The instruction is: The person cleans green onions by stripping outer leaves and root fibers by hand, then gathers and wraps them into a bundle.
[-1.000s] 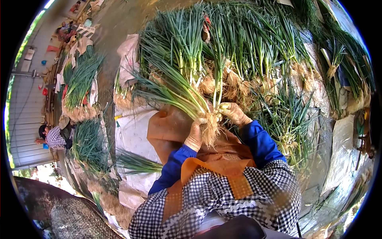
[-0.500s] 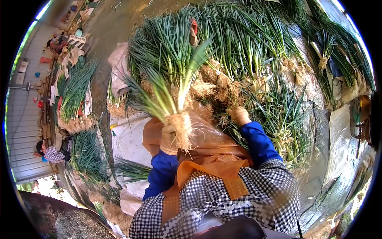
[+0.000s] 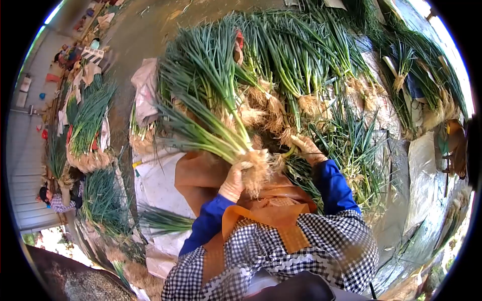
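My left hand (image 3: 235,181) is closed around a bunch of spring onions (image 3: 221,138), just above their pale, stringy roots (image 3: 257,170). The green leaves fan out toward the upper left, and the roots point toward me. To the right, my right hand (image 3: 308,150) pinches a yellowish-green spring onion stalk (image 3: 288,152) close to the roots of the held bunch. Beneath both hands spreads an orange-brown apron (image 3: 196,175). Loose leaves and trimmings (image 3: 346,145) lie beside my right hand.
A wide pile of spring onions (image 3: 296,55) lies ahead, roots toward me. More bundles (image 3: 93,125) sit at the left, near another person (image 3: 60,203). A white sheet (image 3: 158,180) is at my left, with a few spring onions (image 3: 165,219) on it. Further bundles lie at the right.
My left hand has moved right with the bunch, and its leaves have tilted over to the left. My right hand has shifted slightly right, and a stalk now shows at its fingertips.
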The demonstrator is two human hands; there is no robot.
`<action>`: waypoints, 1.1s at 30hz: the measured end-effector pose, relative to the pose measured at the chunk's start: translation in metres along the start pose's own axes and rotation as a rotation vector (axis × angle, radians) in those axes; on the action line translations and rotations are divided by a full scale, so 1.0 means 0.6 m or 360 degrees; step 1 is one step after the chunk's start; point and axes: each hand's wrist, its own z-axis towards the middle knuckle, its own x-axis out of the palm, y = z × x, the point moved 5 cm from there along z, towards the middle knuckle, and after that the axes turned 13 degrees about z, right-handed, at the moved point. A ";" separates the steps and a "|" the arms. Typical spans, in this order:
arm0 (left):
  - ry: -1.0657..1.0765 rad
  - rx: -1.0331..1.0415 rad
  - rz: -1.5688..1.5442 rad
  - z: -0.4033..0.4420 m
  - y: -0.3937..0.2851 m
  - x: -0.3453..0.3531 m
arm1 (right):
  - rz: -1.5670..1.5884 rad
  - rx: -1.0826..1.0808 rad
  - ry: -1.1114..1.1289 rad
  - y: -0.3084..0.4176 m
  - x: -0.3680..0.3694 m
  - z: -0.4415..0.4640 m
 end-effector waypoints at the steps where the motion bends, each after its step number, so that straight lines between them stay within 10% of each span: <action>1: -0.0027 -0.0092 0.0005 -0.006 0.020 0.002 | 0.0190 -0.0002 0.0075 -0.010 0.020 -0.006; 4: 0.0022 -0.0350 0.0030 0.011 0.078 0.013 | 0.0501 0.0095 0.0112 -0.038 0.062 0.008; 7: -0.0065 -0.0516 0.0143 0.017 0.107 0.005 | -0.0376 0.0206 0.0120 -0.051 0.044 0.045; 8: -0.0063 -0.0511 0.0148 0.020 0.110 0.008 | -0.1444 -0.0380 -0.0185 -0.071 0.018 0.074; 10: -0.0276 -0.0367 0.0404 0.025 0.115 0.003 | -0.2070 -0.0618 -0.0240 -0.071 0.025 0.086; 15: -0.0329 -0.0155 0.0344 0.037 0.117 0.011 | -0.2460 -0.0615 -0.0085 -0.010 0.097 0.028; 16: -0.0327 -0.0164 0.0344 0.037 0.118 0.011 | -0.2237 -0.1270 -0.0022 -0.013 0.101 0.001; 21: -0.0422 -0.0347 -0.0043 0.029 0.103 -0.005 | -0.0175 -0.0404 -0.0279 0.015 -0.044 -0.131; 22: -0.0408 -0.0337 -0.0097 0.026 0.100 -0.012 | -0.0281 -0.0378 -0.0606 0.034 -0.097 -0.165; 24: -0.0126 -0.0212 -0.0182 0.031 0.103 -0.024 | -0.2397 0.0256 -0.0615 -0.043 -0.245 -0.168; 26: 0.0033 -0.0192 -0.0311 0.022 0.080 0.008 | -0.2753 0.0558 -0.0190 -0.091 -0.230 -0.166; 28: 0.0001 -0.0243 -0.0268 0.022 0.089 -0.014 | -0.2315 -0.0041 0.0049 -0.049 -0.091 -0.104; 30: -0.0009 -0.0275 -0.0196 0.023 0.084 -0.017 | 0.0096 -0.0055 -0.0024 -0.041 0.024 -0.050; 33: 0.0036 -0.0428 0.0103 0.015 0.064 -0.017 | -0.0010 -0.0112 0.0146 -0.034 0.109 0.028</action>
